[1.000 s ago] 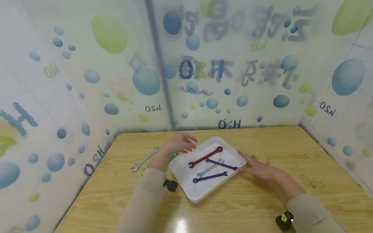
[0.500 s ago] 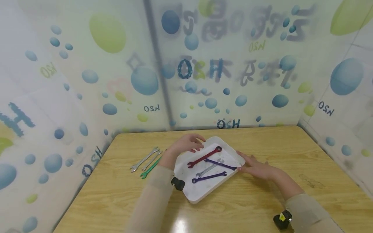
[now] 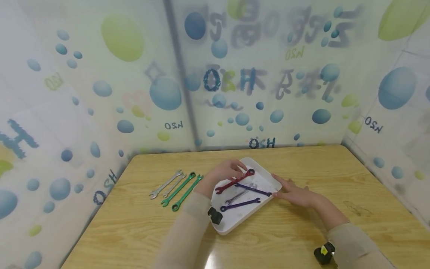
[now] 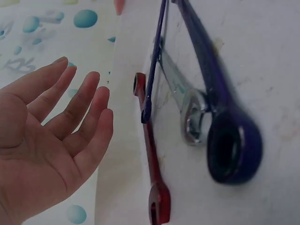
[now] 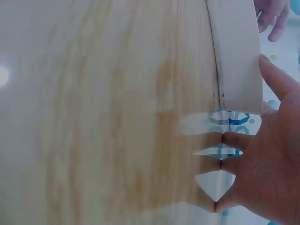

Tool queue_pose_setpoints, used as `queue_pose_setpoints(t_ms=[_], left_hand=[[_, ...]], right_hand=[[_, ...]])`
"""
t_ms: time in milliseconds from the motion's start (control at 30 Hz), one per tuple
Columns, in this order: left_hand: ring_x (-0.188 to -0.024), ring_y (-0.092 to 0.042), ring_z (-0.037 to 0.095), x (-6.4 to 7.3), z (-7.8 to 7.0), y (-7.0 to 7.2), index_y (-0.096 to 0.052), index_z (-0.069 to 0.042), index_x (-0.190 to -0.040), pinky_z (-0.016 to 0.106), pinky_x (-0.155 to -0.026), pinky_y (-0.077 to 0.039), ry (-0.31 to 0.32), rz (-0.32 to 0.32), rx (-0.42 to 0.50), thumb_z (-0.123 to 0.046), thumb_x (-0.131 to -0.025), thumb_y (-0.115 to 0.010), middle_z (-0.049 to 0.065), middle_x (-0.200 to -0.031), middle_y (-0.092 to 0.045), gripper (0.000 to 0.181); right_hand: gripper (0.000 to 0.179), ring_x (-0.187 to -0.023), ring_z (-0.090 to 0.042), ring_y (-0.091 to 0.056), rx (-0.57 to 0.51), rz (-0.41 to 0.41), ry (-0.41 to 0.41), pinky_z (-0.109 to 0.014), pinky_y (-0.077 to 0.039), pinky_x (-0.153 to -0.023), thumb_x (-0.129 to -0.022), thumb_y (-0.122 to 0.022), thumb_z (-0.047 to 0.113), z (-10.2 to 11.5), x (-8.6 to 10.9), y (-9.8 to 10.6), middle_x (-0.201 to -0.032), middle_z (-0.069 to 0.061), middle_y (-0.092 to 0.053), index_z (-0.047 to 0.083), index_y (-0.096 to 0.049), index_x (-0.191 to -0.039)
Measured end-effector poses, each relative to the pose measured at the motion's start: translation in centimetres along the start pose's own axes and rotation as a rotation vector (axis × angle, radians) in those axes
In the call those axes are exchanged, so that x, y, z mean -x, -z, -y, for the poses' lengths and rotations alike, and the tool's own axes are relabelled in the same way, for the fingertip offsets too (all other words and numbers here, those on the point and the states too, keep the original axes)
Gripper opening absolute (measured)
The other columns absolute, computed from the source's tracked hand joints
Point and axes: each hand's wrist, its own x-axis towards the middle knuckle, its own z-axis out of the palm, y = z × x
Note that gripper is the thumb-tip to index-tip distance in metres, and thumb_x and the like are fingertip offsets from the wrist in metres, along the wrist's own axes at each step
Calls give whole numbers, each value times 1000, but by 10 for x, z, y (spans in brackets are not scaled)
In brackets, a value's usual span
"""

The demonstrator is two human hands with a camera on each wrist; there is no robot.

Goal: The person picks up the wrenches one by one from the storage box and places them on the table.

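My left hand (image 3: 226, 171) hovers over the far left part of a white tray (image 3: 216, 225), close to a red combination wrench (image 3: 235, 182). In the left wrist view its fingers are spread, loosely bent and hold nothing. Also in the tray lie a silver wrench (image 3: 240, 195) and two purple wrenches, one (image 3: 253, 188) crossing the silver one and another (image 3: 240, 204) nearer me. My right hand (image 3: 297, 193) rests at the tray's right corner. Its thumb touches the tray's edge (image 5: 241, 56), and its other fingertips meet the tabletop.
Left of the tray, on the wooden table (image 3: 127, 231), two silver wrenches (image 3: 165, 184) and two green wrenches (image 3: 178, 189) lie roughly side by side. A patterned wall (image 3: 215, 112) stands behind the table, with more at both sides.
My left hand has moved right, from the tray's left edge to above the red wrench, uncovering the green wrenches on the table. The right hand stays at the tray's corner.
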Motion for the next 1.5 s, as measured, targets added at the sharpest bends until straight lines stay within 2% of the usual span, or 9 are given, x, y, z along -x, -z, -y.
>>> queue_pose_setpoints(t_ms=[233,433,700,867,1067,1267,1500], left_hand=[[-89,-63,16,-2,10,-9,-67,-16,-118,32,-79,-54,51,34,-3,-17,-93,-67,-1,-101,-67,25],[-92,-61,15,1,13,-10,-67,-13,-119,33,-80,-53,36,26,-7,-17,-93,-67,-2,-105,-66,27],[-92,-61,13,3,18,-11,-69,-16,-116,31,-80,-52,37,19,-34,-20,-93,-68,-5,-106,-66,24],[-91,-62,14,1,24,-13,-68,-16,-113,31,-79,-53,20,21,-28,-12,-92,-68,-4,-101,-68,21],[-89,-63,12,-3,29,-16,-69,-17,-107,31,-83,-51,-10,6,-97,0,-88,-69,-6,-94,-68,26],[-86,-63,12,-3,30,-16,-71,-19,-101,31,-82,-50,-12,1,-141,3,-86,-70,-7,-90,-68,27],[-83,-61,12,1,32,-16,-74,-24,-101,29,-76,-49,-16,71,-170,-3,-86,-72,-7,-90,-69,25]], right_hand=[[81,-138,-56,9,2,2,9,-82,11,-90,-96,-51,55,2,-1,-1,-157,-28,-10,18,-13,-157],[80,-139,-55,8,11,-4,22,-82,11,-90,-96,-50,55,0,-2,1,-157,-27,-10,19,-13,-157],[80,-138,-56,9,4,-4,46,-82,13,-89,-96,-50,55,-1,-1,1,-157,-28,-7,21,-12,-157],[81,-138,-56,9,6,-4,32,-82,13,-89,-96,-50,54,1,0,0,-157,-29,-7,17,-12,-157],[81,-138,-56,8,3,-8,26,-81,13,-90,-96,-50,53,0,1,0,-157,-29,-8,18,-11,-157],[82,-138,-56,9,-2,-10,24,-81,14,-90,-96,-50,55,0,1,-1,-157,-29,-8,17,-11,-157],[81,-138,-56,9,3,-10,24,-81,13,-90,-96,-51,53,0,1,-1,-157,-28,-8,18,-11,-157]])
